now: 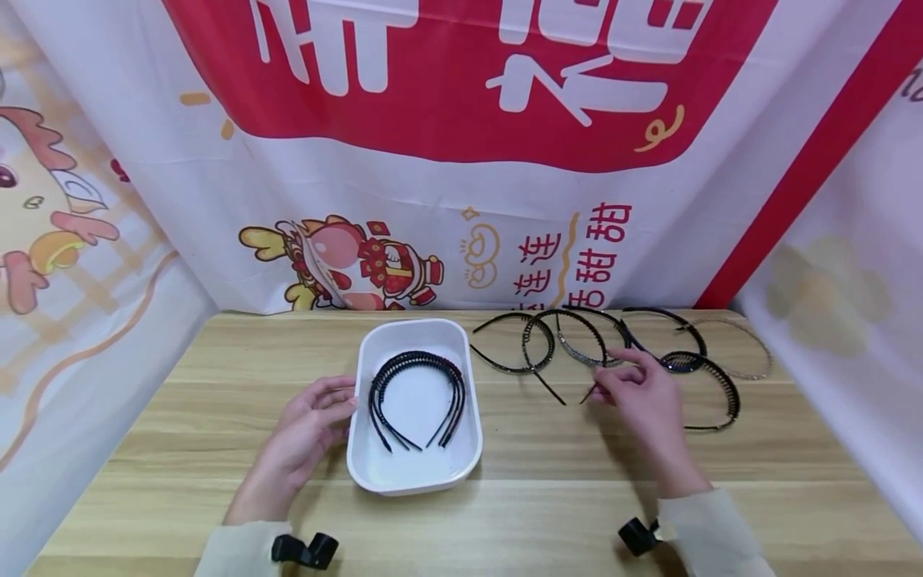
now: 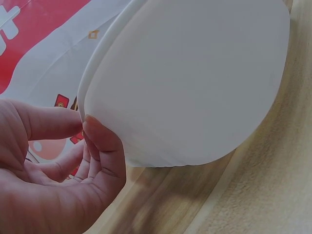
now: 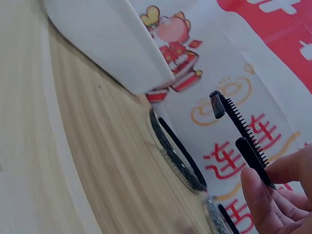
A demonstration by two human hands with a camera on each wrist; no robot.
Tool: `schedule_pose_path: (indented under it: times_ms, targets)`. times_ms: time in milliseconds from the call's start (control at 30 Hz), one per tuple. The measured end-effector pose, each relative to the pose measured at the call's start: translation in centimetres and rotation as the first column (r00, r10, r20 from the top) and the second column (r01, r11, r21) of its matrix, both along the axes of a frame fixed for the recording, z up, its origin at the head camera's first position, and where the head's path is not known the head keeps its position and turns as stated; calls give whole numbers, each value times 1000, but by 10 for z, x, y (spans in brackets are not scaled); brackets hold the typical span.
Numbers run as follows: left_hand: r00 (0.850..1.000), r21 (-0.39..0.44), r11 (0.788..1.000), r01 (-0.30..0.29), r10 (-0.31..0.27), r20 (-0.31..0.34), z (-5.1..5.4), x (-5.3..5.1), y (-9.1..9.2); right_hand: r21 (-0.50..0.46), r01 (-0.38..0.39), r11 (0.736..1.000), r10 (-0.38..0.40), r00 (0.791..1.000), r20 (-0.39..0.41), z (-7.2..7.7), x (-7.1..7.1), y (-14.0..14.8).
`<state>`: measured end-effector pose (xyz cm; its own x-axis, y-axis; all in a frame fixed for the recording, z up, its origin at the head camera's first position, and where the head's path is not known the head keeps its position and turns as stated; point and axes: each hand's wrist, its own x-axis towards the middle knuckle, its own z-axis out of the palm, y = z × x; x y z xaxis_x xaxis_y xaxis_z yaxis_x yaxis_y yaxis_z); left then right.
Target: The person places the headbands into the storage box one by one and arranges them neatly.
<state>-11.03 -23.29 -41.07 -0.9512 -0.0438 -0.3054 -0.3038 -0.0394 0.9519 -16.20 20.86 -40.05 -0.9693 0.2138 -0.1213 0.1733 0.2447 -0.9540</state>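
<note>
My left hand (image 1: pixel 306 425) is at the left side of a white plastic tray (image 1: pixel 414 478), its thumb and fingers (image 2: pixel 105 136) pinching the rim. Several thin black headbands (image 1: pixel 417 357) lie nested together inside the tray. To the right, my right hand (image 1: pixel 642 393) holds a black headband (image 1: pixel 566 312) between thumb and fingers near one end. In the right wrist view this headband (image 3: pixel 242 127) shows a row of small teeth and is raised off the table. Behind it lies another black headband (image 1: pixel 499 368), partly overlapped in the head view.
More headbands lie at the back right: a glittery one (image 1: pixel 577 355), a toothed black one (image 1: pixel 734 393) and a pale brown one (image 1: pixel 768 357). The wooden table (image 1: pixel 534 513) meets a printed cloth (image 1: pixel 447 192) at the back and sides.
</note>
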Motion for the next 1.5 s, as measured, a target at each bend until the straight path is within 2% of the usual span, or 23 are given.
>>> schedule_pose_path:
  times_ms: [167, 467, 733, 933, 1167, 1367, 1500]
  targets:
    - [1000, 18, 1000, 2, -2, -13, 0, 0, 1, 12, -27, 1000, 27, 1000, -4, 0, -1, -14]
    - [1000, 19, 1000, -5, 5, -13, 0, 0, 1, -58, -60, 997, 60, 998, 3, 2, -3, -39]
    - [1000, 21, 1000, -9, 10, -11, 0, -1, 2, -100, -106, 989, 104, 994, -31, 3, -5, -60]
    - [1000, 29, 1000, -10, 10, -14, 0, 0, 1, -96, -150, 984, 146, 988, -45, 5, -10, -77]
    - [1000, 20, 1000, -12, 13, -8, 0, 0, 0, -28, -237, 971, 233, 968, -88, 9, -15, -106]
    - [1000, 18, 1000, -12, 12, -2, 1, 0, 1, 23, -312, 950, 313, 947, -67, 14, -21, -128]
    - [1000, 22, 1000, -11, 11, -6, 1, 0, 1, 105, -352, 930, 359, 931, -59, 19, -25, -138]
